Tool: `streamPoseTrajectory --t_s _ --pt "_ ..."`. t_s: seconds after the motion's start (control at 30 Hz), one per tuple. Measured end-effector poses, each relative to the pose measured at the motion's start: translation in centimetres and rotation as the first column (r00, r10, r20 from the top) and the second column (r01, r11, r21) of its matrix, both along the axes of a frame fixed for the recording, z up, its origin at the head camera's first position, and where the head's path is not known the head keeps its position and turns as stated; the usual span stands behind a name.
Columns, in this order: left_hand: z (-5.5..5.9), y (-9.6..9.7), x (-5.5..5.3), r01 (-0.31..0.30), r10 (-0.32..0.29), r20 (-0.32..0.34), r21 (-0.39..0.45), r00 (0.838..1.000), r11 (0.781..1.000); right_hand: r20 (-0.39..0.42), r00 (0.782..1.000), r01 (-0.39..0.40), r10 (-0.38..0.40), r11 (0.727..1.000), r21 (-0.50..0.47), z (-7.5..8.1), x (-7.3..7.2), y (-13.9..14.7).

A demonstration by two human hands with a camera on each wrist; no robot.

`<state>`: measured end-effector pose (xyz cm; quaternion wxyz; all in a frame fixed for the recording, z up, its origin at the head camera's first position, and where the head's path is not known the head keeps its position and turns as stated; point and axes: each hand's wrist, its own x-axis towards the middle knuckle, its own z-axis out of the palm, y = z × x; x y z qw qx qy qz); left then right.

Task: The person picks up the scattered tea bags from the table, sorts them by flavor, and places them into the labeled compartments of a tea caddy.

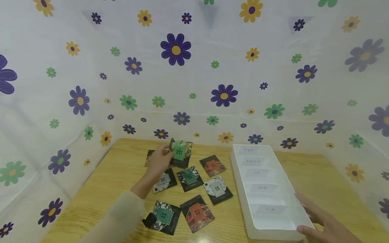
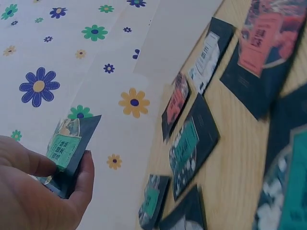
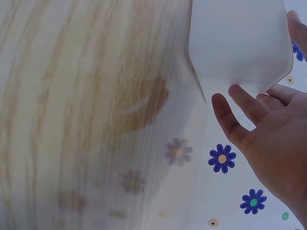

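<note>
left hand pinches a square black-and-green packet, likely light, best edge-held, by the wooden surface's far edge; spread right hand apparently touches white plastic tray.

The held packet is black with a green label over a yellow-green picture. The red packets set orange-red labels against reddish pictures and black; the teal packets, teal labels among white floral shapes; the white packets, pale labels beside black. The tray is white. The table is honey-toned, wood-grained. Purple, yellow and green flowers dot the white sheet.
</note>
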<state>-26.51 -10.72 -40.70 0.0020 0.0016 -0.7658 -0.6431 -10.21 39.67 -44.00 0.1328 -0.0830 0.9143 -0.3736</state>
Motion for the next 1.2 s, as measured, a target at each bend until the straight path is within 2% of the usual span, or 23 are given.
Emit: streamPoseTrajectory --t_s 0.17,0.27,0.4,0.57,0.67,0.9,1.13,1.2 --pt "0.4 2.3 -1.0 0.001 -0.001 -0.001 -0.01 1.0 1.0 -0.028 1.0 0.009 -0.007 0.997 0.076 0.2 0.1 -0.2" --pt "0.5 3.4 -1.6 0.004 -0.004 -0.004 -0.015 1.0 1.0 -0.038 0.999 0.003 -0.001 0.997 0.075 0.2 0.2 -0.2" --pt "0.6 4.6 -2.1 -0.01 0.009 -0.029 -0.041 1.0 0.999 -0.117 0.993 -0.013 0.023 0.996 0.083 0.0 0.2 -0.1" --pt "0.6 5.9 -2.6 -0.059 0.056 -0.085 -0.042 0.995 0.997 -0.25 0.967 -0.022 0.044 0.996 0.091 -0.5 0.3 0.1" --pt "0.5 6.8 -2.8 -0.064 0.061 -0.105 -0.031 0.993 0.997 -0.293 0.955 -0.03 0.055 0.996 0.089 -0.7 0.4 0.2" --pt "0.2 8.1 -3.3 -0.013 0.021 -0.107 0.073 0.994 0.997 -0.319 0.945 -0.046 0.068 0.996 0.077 -0.9 0.4 0.2" --pt "0.0 8.8 -3.9 0.038 -0.034 -0.111 0.039 0.993 0.998 -0.354 0.931 -0.065 0.087 0.995 0.073 -0.8 0.5 0.1" --pt "-0.3 9.1 -4.2 0.047 -0.042 -0.119 0.036 0.992 0.998 -0.346 0.934 -0.067 0.087 0.995 0.069 -0.8 0.5 0.1"
